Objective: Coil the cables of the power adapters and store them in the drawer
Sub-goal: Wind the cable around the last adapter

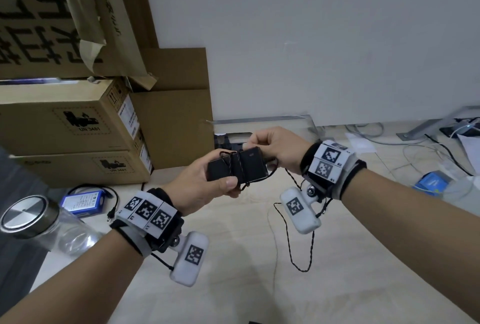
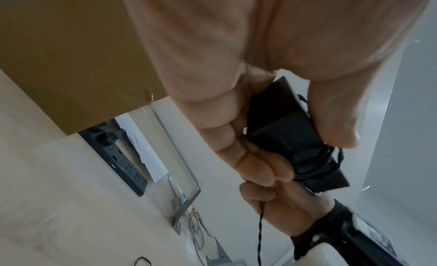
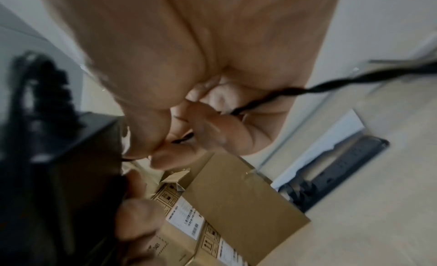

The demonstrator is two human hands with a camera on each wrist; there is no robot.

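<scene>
Left hand (image 1: 205, 183) grips the power adapter (image 1: 237, 168), right hand (image 1: 278, 147) pinches its cable (image 1: 301, 253) beside it, and slack could let the wraps slide off.

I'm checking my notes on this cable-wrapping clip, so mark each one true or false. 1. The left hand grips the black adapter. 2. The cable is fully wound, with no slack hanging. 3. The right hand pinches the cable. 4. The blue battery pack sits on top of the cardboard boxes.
1. True: the left hand grips the black adapter.
2. False: a loop of cable hangs below the hands.
3. True: the right hand pinches it.
4. False: the blue battery pack lies on the floor before the cardboard boxes.
</scene>
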